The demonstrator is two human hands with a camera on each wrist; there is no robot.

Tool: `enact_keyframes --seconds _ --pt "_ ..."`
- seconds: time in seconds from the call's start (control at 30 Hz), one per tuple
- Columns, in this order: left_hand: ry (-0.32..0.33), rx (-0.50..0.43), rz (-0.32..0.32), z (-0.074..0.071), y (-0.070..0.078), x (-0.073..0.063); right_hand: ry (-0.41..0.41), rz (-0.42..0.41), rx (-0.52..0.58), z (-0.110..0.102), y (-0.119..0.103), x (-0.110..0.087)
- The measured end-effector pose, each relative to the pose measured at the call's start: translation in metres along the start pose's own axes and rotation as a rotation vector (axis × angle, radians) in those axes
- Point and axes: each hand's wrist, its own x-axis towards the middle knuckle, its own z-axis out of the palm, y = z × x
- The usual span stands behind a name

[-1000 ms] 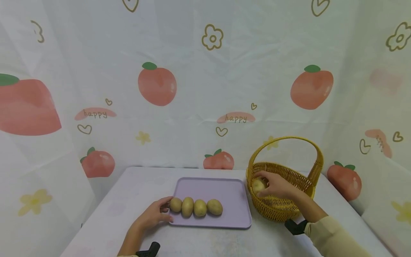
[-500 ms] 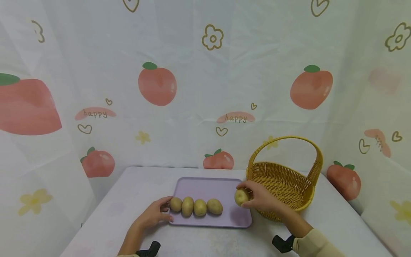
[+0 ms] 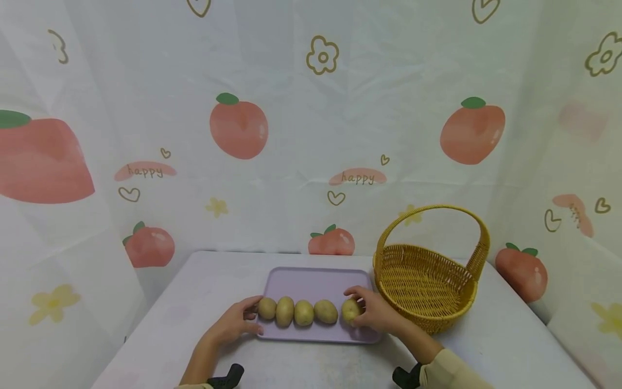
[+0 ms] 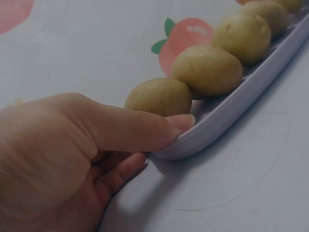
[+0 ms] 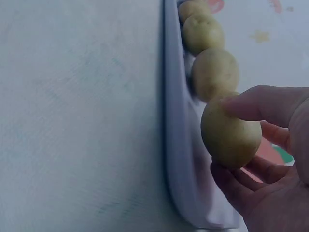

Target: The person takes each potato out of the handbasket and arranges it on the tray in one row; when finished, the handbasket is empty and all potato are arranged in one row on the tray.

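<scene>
A potato (image 3: 350,312) is pinched between the thumb and fingers of my right hand (image 3: 376,313), over the right part of the lilac tray (image 3: 316,281). In the right wrist view this potato (image 5: 231,130) is in front of the others. Several potatoes form a row on the tray, from the leftmost potato (image 3: 266,308) to the one nearest my right hand (image 3: 325,312). My left hand (image 3: 234,324) holds the tray's left end. Its thumb lies over the rim (image 4: 212,133) beside the end potato (image 4: 159,96); some of its fingers are hidden.
A golden woven basket (image 3: 427,316) with a tall arched handle stands right of the tray, nothing visible inside. Both stand on a white table (image 3: 214,281). Behind hangs a white curtain (image 3: 286,216) printed with fruit, flowers and hearts.
My right hand has taken the potato out of the basket and carried it left over the tray, close to the row. The left hand has stayed at the tray's left end.
</scene>
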Motion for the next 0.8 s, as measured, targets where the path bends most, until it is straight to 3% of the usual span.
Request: enact_keyframes --seconds 0.2,0.6,0.8 --pt "-0.01 -0.01 0.022 0.001 0.001 0.0 0.021 0.039 0.092 0.007 0.007 0.0" --pt "0.005 -0.028 0.013 -0.001 0.0 0.002 -0.026 0.008 0.179 0.006 0.004 0.0" --pt "0.006 -0.031 0.011 -0.001 -0.001 0.002 0.004 0.006 0.189 0.001 -0.004 -0.017"
